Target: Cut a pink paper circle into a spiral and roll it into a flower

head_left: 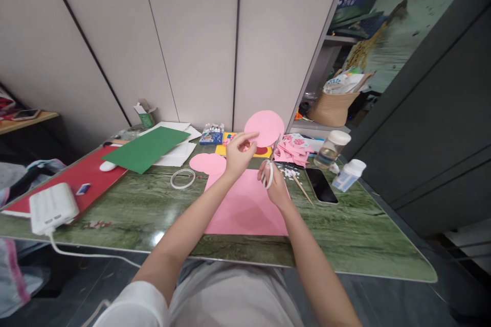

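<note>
Between thumb and fingers, my left hand [240, 153] pinches the lower left edge of a round pink paper disc [265, 126], raised above the table. My right hand [276, 184] grips white-handled scissors [268, 176], their blades pointing up at the disc's lower right edge. Whether the blades touch the paper I cannot tell. Under both hands lies a flat pink sheet [245, 209]. Left of it rest two overlapping pink paper circles [201, 162]. Pink paper scraps [292, 153] are heaped just beyond my right hand.
A white tape ring [183, 179], green sheet [148, 148], red board [84, 181] and white power bank [53, 207] with a cable lie leftward. To the right are a wooden stick [302, 189], black phone [321, 185], clear jar [332, 149] and white bottle [349, 174]. Cabinet panels [203, 36] rise behind.
</note>
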Action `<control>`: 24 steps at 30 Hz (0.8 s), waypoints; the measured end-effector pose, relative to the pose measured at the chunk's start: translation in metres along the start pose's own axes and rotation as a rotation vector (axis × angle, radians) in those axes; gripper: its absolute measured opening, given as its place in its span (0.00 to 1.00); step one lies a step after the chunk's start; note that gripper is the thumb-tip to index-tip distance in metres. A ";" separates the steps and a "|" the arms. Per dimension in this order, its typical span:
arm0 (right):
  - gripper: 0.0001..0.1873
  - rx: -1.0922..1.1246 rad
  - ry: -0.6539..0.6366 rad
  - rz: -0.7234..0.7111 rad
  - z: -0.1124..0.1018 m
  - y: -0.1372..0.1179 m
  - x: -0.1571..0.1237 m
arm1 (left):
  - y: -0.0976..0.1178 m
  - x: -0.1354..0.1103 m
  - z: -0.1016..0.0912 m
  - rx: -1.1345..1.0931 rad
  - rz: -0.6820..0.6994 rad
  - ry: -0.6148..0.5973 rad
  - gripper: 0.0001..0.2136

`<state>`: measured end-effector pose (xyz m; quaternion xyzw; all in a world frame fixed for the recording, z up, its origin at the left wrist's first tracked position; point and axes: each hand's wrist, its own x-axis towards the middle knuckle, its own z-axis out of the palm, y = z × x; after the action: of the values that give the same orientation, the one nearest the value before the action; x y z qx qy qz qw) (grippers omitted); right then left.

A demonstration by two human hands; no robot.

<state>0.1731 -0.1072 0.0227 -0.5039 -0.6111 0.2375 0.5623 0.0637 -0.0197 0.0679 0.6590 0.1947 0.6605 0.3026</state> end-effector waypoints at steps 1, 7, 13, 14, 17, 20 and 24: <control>0.19 -0.003 -0.002 -0.001 0.000 0.000 0.000 | 0.001 0.000 0.000 -0.008 0.000 0.002 0.10; 0.19 -0.016 -0.022 -0.013 -0.001 -0.004 0.000 | 0.007 0.002 -0.002 -0.011 -0.008 0.020 0.09; 0.18 -0.014 -0.024 -0.017 0.000 -0.003 0.000 | 0.003 0.001 0.000 -0.018 -0.021 0.055 0.11; 0.18 -0.012 -0.021 -0.015 0.000 -0.003 0.000 | 0.002 0.001 0.001 -0.019 -0.027 0.056 0.11; 0.18 -0.003 -0.013 -0.006 0.000 0.000 -0.001 | -0.003 0.000 0.002 -0.020 -0.042 0.047 0.13; 0.18 0.012 -0.002 0.004 0.001 0.003 0.000 | -0.005 -0.001 0.002 -0.021 -0.036 0.024 0.13; 0.19 0.028 0.014 0.011 0.002 0.005 0.001 | -0.006 -0.001 0.001 -0.024 -0.021 -0.003 0.12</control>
<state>0.1734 -0.1042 0.0184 -0.5012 -0.6009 0.2455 0.5722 0.0655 -0.0161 0.0635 0.6542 0.1930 0.6585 0.3179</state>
